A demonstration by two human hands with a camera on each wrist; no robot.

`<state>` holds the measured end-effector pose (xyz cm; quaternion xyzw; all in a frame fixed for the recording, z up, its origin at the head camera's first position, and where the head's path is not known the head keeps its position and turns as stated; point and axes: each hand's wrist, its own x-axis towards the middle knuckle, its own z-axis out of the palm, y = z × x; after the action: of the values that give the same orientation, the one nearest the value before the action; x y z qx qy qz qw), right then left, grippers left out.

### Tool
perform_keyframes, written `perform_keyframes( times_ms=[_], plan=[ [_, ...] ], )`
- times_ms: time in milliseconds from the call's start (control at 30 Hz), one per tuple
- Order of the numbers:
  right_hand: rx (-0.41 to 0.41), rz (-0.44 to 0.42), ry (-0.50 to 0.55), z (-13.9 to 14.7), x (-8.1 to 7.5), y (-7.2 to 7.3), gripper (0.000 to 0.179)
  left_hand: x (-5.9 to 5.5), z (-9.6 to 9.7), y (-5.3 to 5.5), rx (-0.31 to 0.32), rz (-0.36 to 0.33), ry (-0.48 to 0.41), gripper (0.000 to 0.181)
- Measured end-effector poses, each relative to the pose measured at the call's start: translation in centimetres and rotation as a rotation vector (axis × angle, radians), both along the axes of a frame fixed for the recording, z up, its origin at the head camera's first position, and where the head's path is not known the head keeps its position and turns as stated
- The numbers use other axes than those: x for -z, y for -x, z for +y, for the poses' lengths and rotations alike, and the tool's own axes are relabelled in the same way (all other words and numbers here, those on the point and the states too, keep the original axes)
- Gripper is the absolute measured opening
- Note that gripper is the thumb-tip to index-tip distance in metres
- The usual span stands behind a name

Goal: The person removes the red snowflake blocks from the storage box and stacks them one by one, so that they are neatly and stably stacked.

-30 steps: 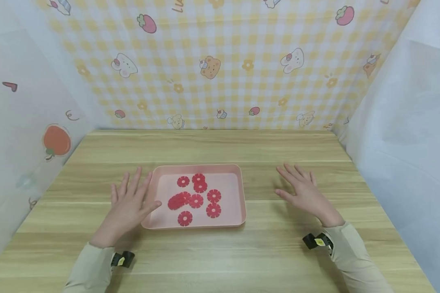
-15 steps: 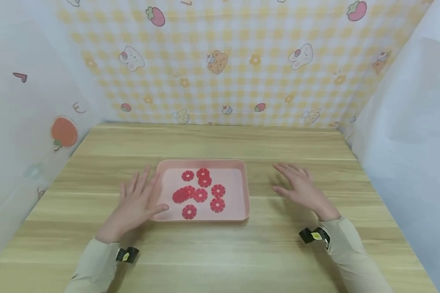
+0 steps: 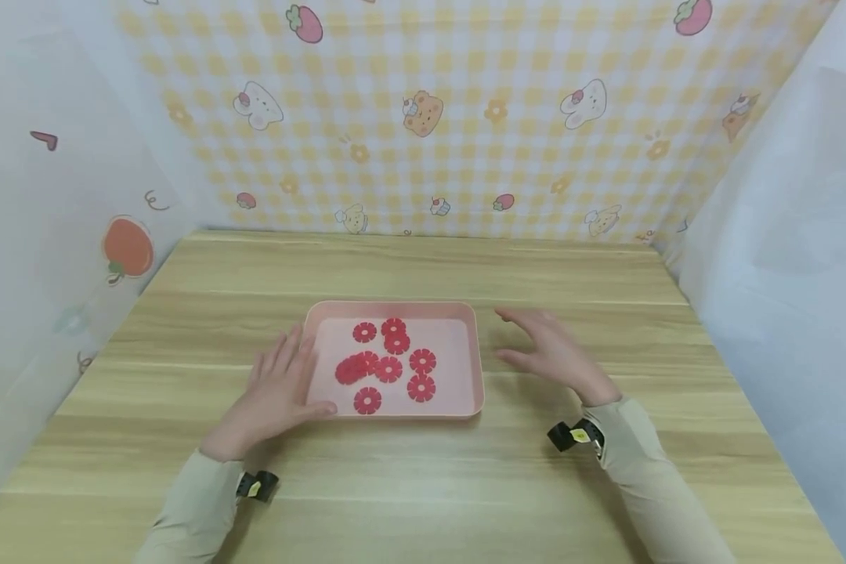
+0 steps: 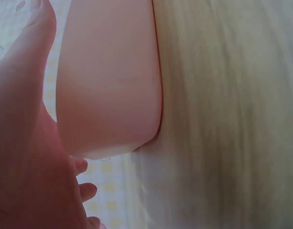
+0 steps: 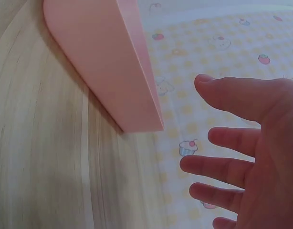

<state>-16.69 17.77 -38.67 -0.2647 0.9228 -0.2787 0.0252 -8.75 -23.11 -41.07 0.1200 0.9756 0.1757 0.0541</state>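
Observation:
A shallow pink tray (image 3: 458,333) lies on the wooden table, with several red notched discs (image 3: 421,388) spread over its floor. Some of the discs overlap in a small heap (image 3: 352,369) left of centre. My left hand (image 3: 275,399) is over the tray's left edge, fingers extended and thumb across the front left corner. In the left wrist view the tray's outer wall (image 4: 108,81) is close beside that hand. To the right of the tray, my right hand (image 3: 553,356) holds nothing, its fingers extended and apart from the wall (image 5: 99,62).
The wooden table (image 3: 423,486) runs back to a yellow checked cloth (image 3: 465,141) with cartoon prints. White sheets hang at the left (image 3: 14,235) and right (image 3: 789,196). Each wrist wears a black strapped camera (image 3: 257,486).
My right hand has moved left, closer to the tray's right side. My left hand has come further over the tray's left edge. The head view has shifted slightly.

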Motion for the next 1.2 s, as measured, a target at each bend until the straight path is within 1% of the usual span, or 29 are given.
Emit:
perform_keyframes(
  times_ms=[233, 433, 567, 700, 833, 1000, 1200],
  plan=[
    [-0.008, -0.035, 0.013, -2.3, -0.6, 0.7, 0.066, 0.6, 0.2, 0.1, 0.002, -0.004, -0.057, 0.12],
    [-0.047, -0.036, 0.01, -4.5, -0.9, 1.3, 0.06, 0.9, 0.0, 0.2, 0.003, -0.01, -0.074, 0.127],
    [-0.059, -0.086, 0.02, -6.0, -1.1, 1.5, 0.058, 1.0, -0.1, 0.2, -0.003, -0.015, -0.087, 0.129],
    [-0.027, -0.149, 0.019, -7.2, -1.6, 1.5, 0.056, 0.9, 0.0, 0.1, -0.003, -0.015, -0.09, 0.128],
    [-0.02, -0.17, -0.006, -8.1, -2.1, 1.7, 0.056, 0.9, 0.1, 0.0, -0.001, -0.012, -0.084, 0.128],
    [-0.065, -0.168, -0.026, -9.1, -2.4, 2.3, 0.055, 1.0, 0.1, 0.0, 0.001, -0.009, -0.08, 0.127],
    [-0.108, -0.207, -0.01, -10.4, -2.7, 3.1, 0.053, 1.0, 0.1, 0.0, -0.007, -0.013, -0.098, 0.128]
  ],
)
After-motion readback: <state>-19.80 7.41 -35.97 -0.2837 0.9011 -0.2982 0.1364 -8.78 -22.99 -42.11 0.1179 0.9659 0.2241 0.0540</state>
